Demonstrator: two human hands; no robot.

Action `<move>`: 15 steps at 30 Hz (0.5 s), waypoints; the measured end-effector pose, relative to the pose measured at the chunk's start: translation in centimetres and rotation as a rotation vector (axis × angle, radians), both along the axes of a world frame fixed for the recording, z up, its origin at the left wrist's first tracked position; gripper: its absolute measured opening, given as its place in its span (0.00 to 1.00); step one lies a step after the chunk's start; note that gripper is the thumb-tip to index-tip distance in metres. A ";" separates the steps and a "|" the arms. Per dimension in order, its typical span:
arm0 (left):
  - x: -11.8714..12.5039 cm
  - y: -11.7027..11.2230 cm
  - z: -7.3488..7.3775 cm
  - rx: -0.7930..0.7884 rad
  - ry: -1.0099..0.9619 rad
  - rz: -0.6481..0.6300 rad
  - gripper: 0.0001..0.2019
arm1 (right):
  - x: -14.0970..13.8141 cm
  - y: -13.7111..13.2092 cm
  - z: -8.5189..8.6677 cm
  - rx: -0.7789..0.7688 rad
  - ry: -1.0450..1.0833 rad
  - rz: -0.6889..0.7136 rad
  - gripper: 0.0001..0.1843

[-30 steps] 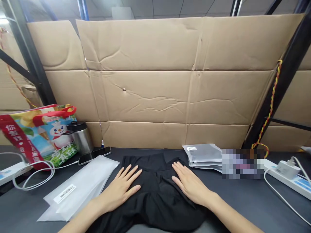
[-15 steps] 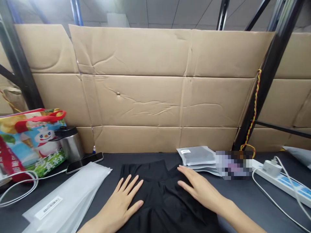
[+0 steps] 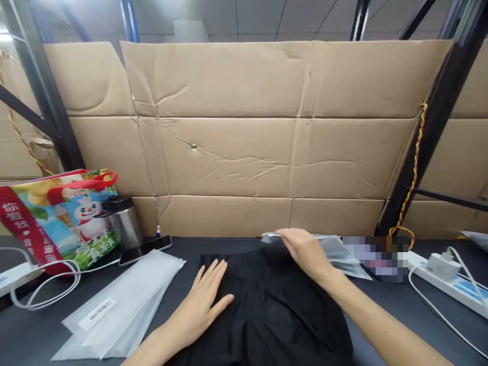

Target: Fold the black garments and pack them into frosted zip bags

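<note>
A black garment [image 3: 263, 305] with a broad waistband lies spread in front of me, its lower part cut off by the frame. My left hand [image 3: 208, 300] rests flat on its left side, fingers stretched out and thumb apart. My right hand [image 3: 305, 251] reaches past the garment's top right corner, fingers together and bent over a small stack of clear plastic bags [image 3: 345, 256]. The thumb and fingertips are partly hidden, but the near edge of the stack sits under them. Black cloth can be seen just below this hand.
Long frosted bags [image 3: 125, 300] with a barcode label lie at left. Behind them are a phone [image 3: 145, 250], a steel jug [image 3: 125, 223] and a colourful bag [image 3: 72, 218]. A power strip [image 3: 453, 282] with cables lies right. A cardboard wall [image 3: 229, 152] closes the back.
My right hand has left the garment's top right corner and moved onto the plastic bags, which have shifted left and turned. My left hand stays on the garment. The view has swung slightly left.
</note>
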State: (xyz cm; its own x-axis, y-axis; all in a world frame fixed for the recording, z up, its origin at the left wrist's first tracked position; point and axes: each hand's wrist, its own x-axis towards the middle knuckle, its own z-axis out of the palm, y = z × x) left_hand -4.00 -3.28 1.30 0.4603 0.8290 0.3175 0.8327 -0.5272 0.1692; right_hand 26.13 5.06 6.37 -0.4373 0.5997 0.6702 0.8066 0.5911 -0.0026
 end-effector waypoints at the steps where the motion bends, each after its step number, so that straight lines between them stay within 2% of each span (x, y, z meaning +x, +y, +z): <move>1: 0.2 0.3 0.6 0.053 -0.056 0.016 0.31 | -1.8 -0.5 0.3 0.015 0.001 0.048 0.16; 3: 0.3 0.9 1.8 0.153 -0.172 0.033 0.30 | -5.1 -1.5 0.4 0.084 0.034 0.195 0.15; 5: 0.3 1.2 2.7 0.204 -0.276 0.030 0.21 | -7.5 -2.7 0.0 0.120 0.036 0.304 0.14; 7: 0.1 1.2 3.2 0.185 -0.341 0.016 0.11 | -8.7 -3.6 -0.8 0.115 0.045 0.357 0.13; 9: 0.0 1.0 3.2 0.146 -0.382 0.010 0.08 | -9.2 -4.4 -1.4 0.077 0.079 0.364 0.11; 12: 0.2 0.7 2.7 0.113 -0.418 -0.007 0.07 | -9.7 -5.1 -1.9 0.025 0.115 0.388 0.10; 15: 0.5 0.6 2.4 0.104 -0.402 -0.058 0.08 | -10.2 -5.3 -1.8 0.059 0.068 0.438 0.07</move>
State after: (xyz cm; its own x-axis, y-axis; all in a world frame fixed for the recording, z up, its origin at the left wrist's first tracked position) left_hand -3.48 -2.68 3.73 0.3275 0.7596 0.5619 0.6799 -0.6025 0.4181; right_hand 15.91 -0.27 4.56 -0.5954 0.3275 0.7336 0.4795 0.8775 -0.0025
